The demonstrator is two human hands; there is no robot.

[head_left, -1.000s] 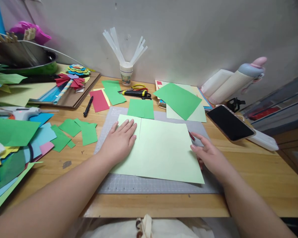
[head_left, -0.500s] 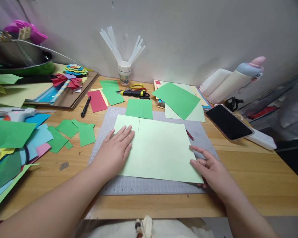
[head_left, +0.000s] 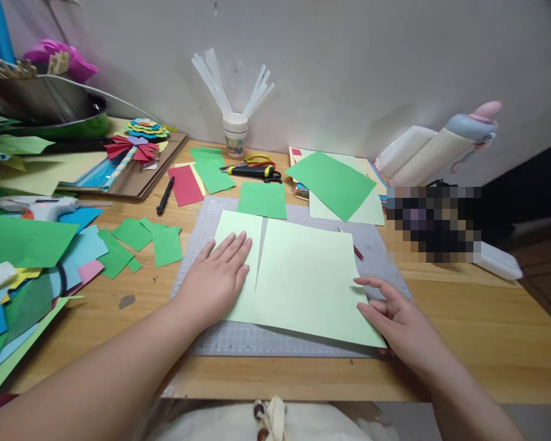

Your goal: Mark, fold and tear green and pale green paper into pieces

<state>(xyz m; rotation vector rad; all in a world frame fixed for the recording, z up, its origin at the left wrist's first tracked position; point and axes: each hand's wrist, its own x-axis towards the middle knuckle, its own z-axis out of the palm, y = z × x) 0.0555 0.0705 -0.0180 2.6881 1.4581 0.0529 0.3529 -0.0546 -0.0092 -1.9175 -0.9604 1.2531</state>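
A pale green sheet of paper [head_left: 310,278] lies on the grey cutting mat [head_left: 284,348]. A slit runs down it from the top edge, widest at the top and narrowing toward the bottom, with a narrower strip on its left. My left hand [head_left: 215,282] rests flat on that strip, fingers stretched out. At the right edge, my right hand [head_left: 390,312] holds the sheet near its lower corner, some fingers hidden beneath it. That corner is slightly raised off the mat. Behind the sheet's right top corner lies a slim red-and-black tool [head_left: 356,248], partly covered.
Green paper pieces [head_left: 165,245] and a hot glue gun [head_left: 50,207] lie to the left. Behind the mat are a utility knife [head_left: 252,171], a black pen [head_left: 165,196] and a paper cup [head_left: 235,135] with white sticks. Stacked papers [head_left: 333,184] sit at back right.
The slit has opened wider at the top as the right part of the sheet swung rightward and down with my right hand. My left hand stays flat on the strip.
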